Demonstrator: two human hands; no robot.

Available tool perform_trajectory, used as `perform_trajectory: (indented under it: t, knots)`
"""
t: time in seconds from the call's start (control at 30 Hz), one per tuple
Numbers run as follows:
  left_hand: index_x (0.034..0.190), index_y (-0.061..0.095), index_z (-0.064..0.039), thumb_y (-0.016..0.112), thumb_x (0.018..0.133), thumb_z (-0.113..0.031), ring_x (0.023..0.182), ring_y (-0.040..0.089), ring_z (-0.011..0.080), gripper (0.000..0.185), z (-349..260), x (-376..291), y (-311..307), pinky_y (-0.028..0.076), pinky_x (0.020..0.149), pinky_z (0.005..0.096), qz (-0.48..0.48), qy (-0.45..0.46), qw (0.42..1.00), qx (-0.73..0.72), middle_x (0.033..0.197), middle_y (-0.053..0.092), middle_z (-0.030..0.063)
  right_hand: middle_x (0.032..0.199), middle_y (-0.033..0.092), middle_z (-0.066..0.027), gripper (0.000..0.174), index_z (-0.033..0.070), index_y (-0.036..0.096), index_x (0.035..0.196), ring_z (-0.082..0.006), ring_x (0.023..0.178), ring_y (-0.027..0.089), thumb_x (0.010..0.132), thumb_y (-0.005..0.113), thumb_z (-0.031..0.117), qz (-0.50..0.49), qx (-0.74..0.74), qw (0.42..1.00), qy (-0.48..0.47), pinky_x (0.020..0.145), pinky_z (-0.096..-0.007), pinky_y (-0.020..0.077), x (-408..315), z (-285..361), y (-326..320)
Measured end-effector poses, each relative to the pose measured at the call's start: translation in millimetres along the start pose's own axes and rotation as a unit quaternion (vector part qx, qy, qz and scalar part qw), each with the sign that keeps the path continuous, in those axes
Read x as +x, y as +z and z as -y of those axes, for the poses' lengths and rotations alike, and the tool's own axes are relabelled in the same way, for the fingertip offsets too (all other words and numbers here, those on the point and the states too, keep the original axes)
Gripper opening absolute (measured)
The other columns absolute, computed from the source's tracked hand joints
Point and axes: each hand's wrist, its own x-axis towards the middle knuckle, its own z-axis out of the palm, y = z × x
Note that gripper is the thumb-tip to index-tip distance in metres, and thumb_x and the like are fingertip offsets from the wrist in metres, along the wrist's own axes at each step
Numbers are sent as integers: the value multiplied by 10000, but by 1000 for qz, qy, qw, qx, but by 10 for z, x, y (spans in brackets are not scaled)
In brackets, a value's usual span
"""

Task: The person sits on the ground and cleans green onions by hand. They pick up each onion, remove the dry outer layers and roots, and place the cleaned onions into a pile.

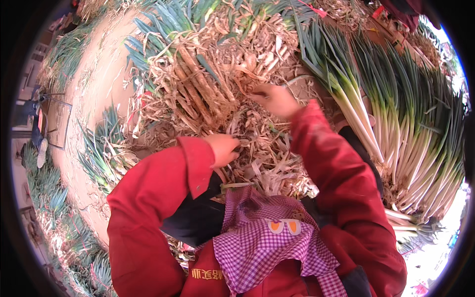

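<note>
My right hand (276, 99) is raised over the dry husks, its thumb and fingers drawn together at some brown dry leaves; whether it grips them is unclear. Lower and to its left, my left hand (222, 149) has its fingers curled just below the root ends of a bundle of unpeeled scallions (193, 89); what lies in it cannot be seen. That bundle has brown, papery stalks and blue-green tops. Loose dry husks (259, 148) fill the space between my hands and the checked purple apron (259, 230).
Cleaned scallions (404, 148) with white stalks and green leaves lie in a long row at right, a few (352, 107) nearer me. More leafy bundles (104, 148) lie at left on the bare ground (100, 81). Another person's leg and shoe (41, 152) show at far left.
</note>
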Motion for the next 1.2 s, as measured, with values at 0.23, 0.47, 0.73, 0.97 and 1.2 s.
perform_trajectory:
  t: [0.23, 0.47, 0.73, 0.97, 1.2]
  knots:
    - [1124, 630, -30, 589, 847, -244, 1002, 649, 328, 353, -146, -435, 89, 523, 838, 446, 50, -10, 997, 60, 1073, 664, 184, 954, 679, -220, 500, -15, 569, 1101, -375, 885, 663, 855, 625, 416, 16, -158, 980, 122, 807, -454, 517, 946, 800, 1180]
    - [1088, 612, -39, 653, 802, -270, 957, 631, 328, 370, -94, -531, 135, 510, 824, 433, -40, 111, 992, 41, 992, 656, 146, 864, 681, -118, 475, -10, 590, 1051, -259, 731, 653, 895, 571, 438, -15, 219, 961, 168, 695, -404, 525, 1322, 950, 521]
    - [1045, 604, -40, 663, 818, -265, 939, 633, 347, 326, -183, -691, 63, 511, 803, 445, -25, 153, 988, 12, 978, 641, 151, 921, 590, -56, 517, -12, 528, 1295, -144, 760, 540, 898, 603, 311, -3, 246, 942, 230, 706, -255, 449, 282, 523, 1]
    - [1038, 617, -23, 577, 879, -359, 896, 641, 387, 374, -59, -455, -201, 508, 810, 478, 41, 73, 996, -30, 951, 662, 210, 750, 541, 5, 279, 29, 565, 1051, -90, 612, 479, 927, 611, 274, 35, 317, 915, 249, 527, -245, 401, 405, 216, 793]
    - [1417, 296, 38, 467, 967, -518, 1169, 524, 324, 735, 1040, -141, -642, 484, 976, 427, -347, -64, 619, -701, 1305, 452, 216, 718, 537, 1, 373, 28, 563, 1135, -88, 572, 479, 923, 619, 330, 49, 329, 915, 227, 505, -248, 384, -762, 1055, 401]
